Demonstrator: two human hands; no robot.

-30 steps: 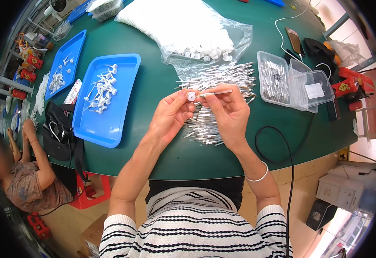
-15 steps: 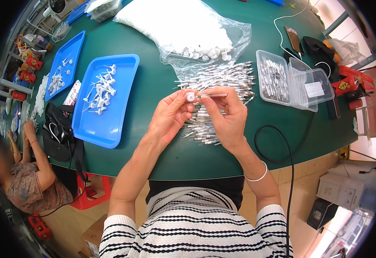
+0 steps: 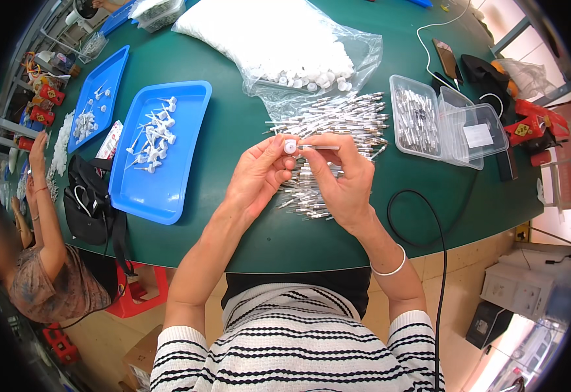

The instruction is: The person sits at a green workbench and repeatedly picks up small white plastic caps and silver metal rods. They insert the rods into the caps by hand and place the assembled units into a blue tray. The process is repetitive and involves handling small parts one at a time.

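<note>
My left hand [image 3: 257, 171] pinches a small round white plastic cap [image 3: 290, 146] between thumb and fingertips. Close beside it, my right hand [image 3: 342, 176] grips a thin metal-and-white rod [image 3: 324, 147] with thumb and forefinger, its inner end at the cap. Whether the rod's tip sits inside the cap cannot be made out. Beneath and beyond my hands lies a loose heap of similar rods [image 3: 351, 121] on the green table. A plastic bag full of white caps [image 3: 298, 49] lies open at the far side.
On the left a blue tray [image 3: 148, 202] carries several cap-and-rod pieces; another blue tray [image 3: 112, 68] lies beyond it. A clear box of rods [image 3: 417, 124] stands at right, near a phone [image 3: 447, 59] and a black cable [image 3: 422, 196]. A co-worker [image 3: 56, 274] sits at left beside a black bag [image 3: 86, 196].
My hands stay in nearly the same place; the rod in my right hand looks slightly turned. The co-worker at left has raised an arm and reached farther across the table.
</note>
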